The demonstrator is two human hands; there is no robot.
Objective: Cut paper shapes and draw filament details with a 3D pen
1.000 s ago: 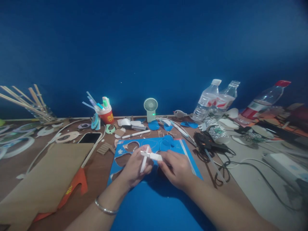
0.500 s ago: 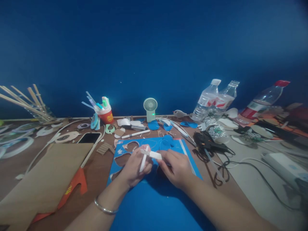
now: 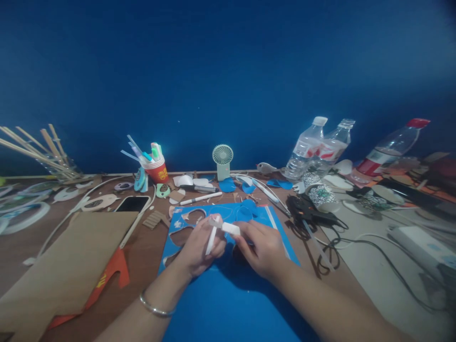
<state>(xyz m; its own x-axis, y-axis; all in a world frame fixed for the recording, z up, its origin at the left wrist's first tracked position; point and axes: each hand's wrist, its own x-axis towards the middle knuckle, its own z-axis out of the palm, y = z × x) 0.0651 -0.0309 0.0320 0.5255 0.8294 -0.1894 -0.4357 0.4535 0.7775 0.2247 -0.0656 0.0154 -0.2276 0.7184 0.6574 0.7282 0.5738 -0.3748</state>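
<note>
- Under both hands lay the blue sheet (image 3: 228, 294), flat on the brown table (image 3: 142, 256), with rounded shapes already cut out of its far half, beyond the fingers.
- Left of the grip, well apart, lay a brown cardboard piece (image 3: 67, 266) with a dark phone (image 3: 132, 204) past its far corner; right of the grip, near the sheet's edge, sat a black tool with tangled cord (image 3: 306, 213).
- Beyond the grip stood a small fan (image 3: 223, 161), a red cup of pens (image 3: 156, 168) and clear bottles (image 3: 306, 147).
- The left hand (image 3: 197, 247), a bangle at its wrist, was closed around one white strip (image 3: 211, 241), held nearly upright just above the sheet.
- The right hand (image 3: 258, 247) pinched a second white strip (image 3: 231, 229), lying crosswise, its end touching the top of the first.
- Judged from this, the step in hand was joining the two strips into a cross; the next move probably called for steady pressure at the crossing while keeping them square.
</note>
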